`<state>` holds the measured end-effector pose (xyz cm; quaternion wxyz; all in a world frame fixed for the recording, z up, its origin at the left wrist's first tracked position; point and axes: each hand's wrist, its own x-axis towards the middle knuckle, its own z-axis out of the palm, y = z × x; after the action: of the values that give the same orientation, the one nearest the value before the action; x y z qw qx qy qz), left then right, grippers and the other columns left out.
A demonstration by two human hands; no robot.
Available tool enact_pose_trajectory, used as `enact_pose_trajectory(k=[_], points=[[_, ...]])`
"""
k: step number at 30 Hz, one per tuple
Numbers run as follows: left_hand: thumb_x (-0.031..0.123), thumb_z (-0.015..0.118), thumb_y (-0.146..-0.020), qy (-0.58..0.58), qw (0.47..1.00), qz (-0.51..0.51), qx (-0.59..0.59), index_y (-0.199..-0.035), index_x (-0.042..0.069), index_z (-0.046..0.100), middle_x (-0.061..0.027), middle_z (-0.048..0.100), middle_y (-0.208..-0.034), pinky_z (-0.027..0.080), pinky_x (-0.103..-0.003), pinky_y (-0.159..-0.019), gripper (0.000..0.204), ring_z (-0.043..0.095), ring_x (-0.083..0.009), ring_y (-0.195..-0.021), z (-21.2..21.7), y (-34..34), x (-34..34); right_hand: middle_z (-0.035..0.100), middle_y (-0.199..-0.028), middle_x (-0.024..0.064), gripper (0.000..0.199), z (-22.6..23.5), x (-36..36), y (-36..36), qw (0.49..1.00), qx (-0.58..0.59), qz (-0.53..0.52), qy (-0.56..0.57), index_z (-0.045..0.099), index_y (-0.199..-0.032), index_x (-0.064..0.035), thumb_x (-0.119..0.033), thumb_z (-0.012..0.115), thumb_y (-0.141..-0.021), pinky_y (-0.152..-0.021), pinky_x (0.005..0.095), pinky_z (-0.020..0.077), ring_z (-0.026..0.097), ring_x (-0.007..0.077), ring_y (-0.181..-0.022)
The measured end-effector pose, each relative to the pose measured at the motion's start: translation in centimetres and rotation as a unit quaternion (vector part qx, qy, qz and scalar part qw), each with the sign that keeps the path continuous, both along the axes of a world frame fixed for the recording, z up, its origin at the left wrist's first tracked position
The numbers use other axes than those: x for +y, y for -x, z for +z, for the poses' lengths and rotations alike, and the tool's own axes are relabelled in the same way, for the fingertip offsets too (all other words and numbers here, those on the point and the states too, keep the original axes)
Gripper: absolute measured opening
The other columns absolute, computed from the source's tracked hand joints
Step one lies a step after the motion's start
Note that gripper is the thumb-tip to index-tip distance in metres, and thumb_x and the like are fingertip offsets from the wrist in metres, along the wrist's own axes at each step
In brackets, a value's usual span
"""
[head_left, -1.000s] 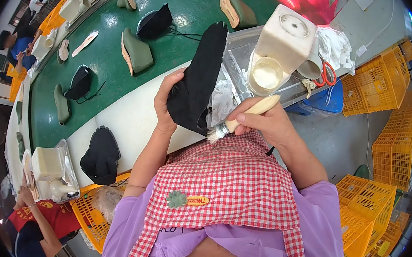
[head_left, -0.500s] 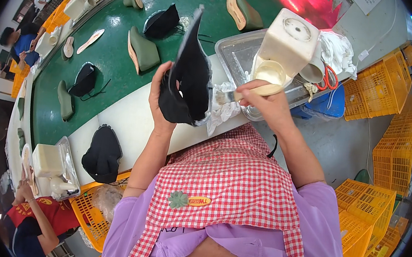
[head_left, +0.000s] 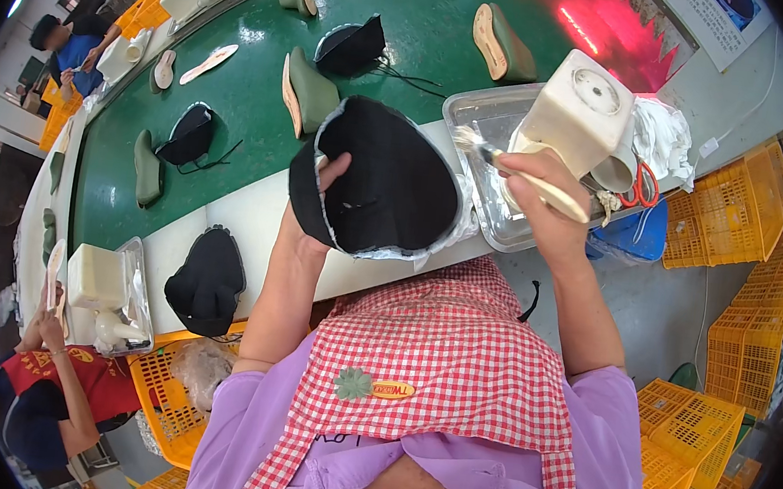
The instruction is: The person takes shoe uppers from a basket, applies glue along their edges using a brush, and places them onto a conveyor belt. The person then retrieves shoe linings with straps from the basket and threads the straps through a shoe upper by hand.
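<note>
A black shoe upper point(head_left: 395, 184) with a pale edge is gripped at its left side by my left hand point(head_left: 312, 204), the thumb inside its opening. The opening is spread toward me. My right hand point(head_left: 547, 198) closes round the wooden handle of a brush point(head_left: 558, 198), whose whitish bristles point left over a metal tray point(head_left: 480, 112). Brush and upper are apart. Just beyond my right hand, a cream square-bodied glue container point(head_left: 576, 111) stands in the tray; its front cup is mostly hidden by the hand.
Green shoe lasts point(head_left: 312, 94) and black uppers point(head_left: 350, 47) lie on the green belt point(head_left: 246, 89). Another upper point(head_left: 207, 280) rests on the white ledge. Red scissors point(head_left: 640, 186) and a white cloth point(head_left: 663, 139) sit by the container. Yellow crates point(head_left: 715, 214) stand right; co-workers point(head_left: 58, 382) are left.
My left hand has turned the upper so its inside faces me. The brush has moved away from the upper's edge, up and right over the tray.
</note>
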<state>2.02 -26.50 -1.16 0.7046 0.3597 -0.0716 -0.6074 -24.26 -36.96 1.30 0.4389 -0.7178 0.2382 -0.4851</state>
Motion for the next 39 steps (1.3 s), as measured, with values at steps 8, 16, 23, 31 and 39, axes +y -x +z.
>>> enact_pose_trajectory(k=[8, 16, 23, 31, 39], points=[[-0.005, 0.057, -0.086, 0.068, 0.984, -0.156, 0.05, -0.125, 0.0, 0.056, -0.0155, 0.066, -0.116, 0.056, -0.04, -0.09, 0.04, 0.067, -0.0293, -0.103, -0.8, 0.6, 0.5, 0.07, -0.095, 0.0052, 0.024, 2.3, -2.0, -3.0, 0.956, 0.094, 0.099, 0.261, 0.072, -0.101, -0.0049, -0.001, 0.072, -0.077, -0.076, 0.034, 0.0465, 0.058, 0.0226, -0.084], [-0.006, 0.058, -0.085, 0.071, 0.974, -0.174, 0.123, -0.123, 0.0, 0.058, -0.0162, 0.065, -0.118, 0.053, -0.04, -0.095, 0.038, 0.064, -0.0288, -0.107, -1.5, 1.9, 1.1, 0.068, -0.09, 0.0032, 0.025, 1.4, -3.2, -5.3, 0.953, 0.12, 0.136, 0.244, 0.073, -0.102, -0.0071, -0.004, 0.073, -0.078, -0.079, 0.0325, 0.0476, 0.056, 0.0199, -0.088], [-0.006, 0.058, -0.085, 0.017, 0.986, -0.156, 0.055, -0.126, 0.001, 0.057, -0.0153, 0.064, -0.119, 0.053, -0.041, -0.095, 0.042, 0.064, -0.0278, -0.109, -3.1, 0.5, 1.2, 0.069, -0.089, 0.0029, 0.021, -1.2, -3.5, -3.5, 0.978, 0.14, 0.127, 0.086, 0.074, -0.103, -0.006, -0.004, 0.07, -0.082, -0.078, 0.03, 0.0466, 0.056, 0.017, -0.087], [-0.011, 0.061, -0.079, 0.042, 0.985, -0.167, 0.007, -0.132, 0.005, 0.055, -0.0106, 0.064, -0.122, 0.053, -0.039, -0.096, 0.055, 0.062, -0.0257, -0.111, -2.4, 1.0, -0.1, 0.07, -0.09, 0.0039, 0.02, 0.9, -3.5, -4.5, 0.976, 0.098, 0.131, 0.146, 0.074, -0.102, -0.0055, -0.004, 0.07, -0.083, -0.077, 0.0297, 0.0468, 0.057, 0.0164, -0.087], [-0.017, 0.059, -0.077, 0.078, 0.971, -0.112, -0.196, -0.147, 0.009, 0.04, -0.008, 0.055, -0.134, 0.041, -0.033, -0.106, 0.077, 0.054, -0.0205, -0.122, -3.2, -0.4, -0.2, 0.068, -0.096, 0.0058, 0.021, -1.3, -3.2, -3.9, 0.978, 0.057, 0.15, -0.136, 0.072, -0.105, -0.0022, -0.014, 0.068, -0.088, -0.082, 0.0289, 0.0489, 0.063, 0.015, -0.091]])
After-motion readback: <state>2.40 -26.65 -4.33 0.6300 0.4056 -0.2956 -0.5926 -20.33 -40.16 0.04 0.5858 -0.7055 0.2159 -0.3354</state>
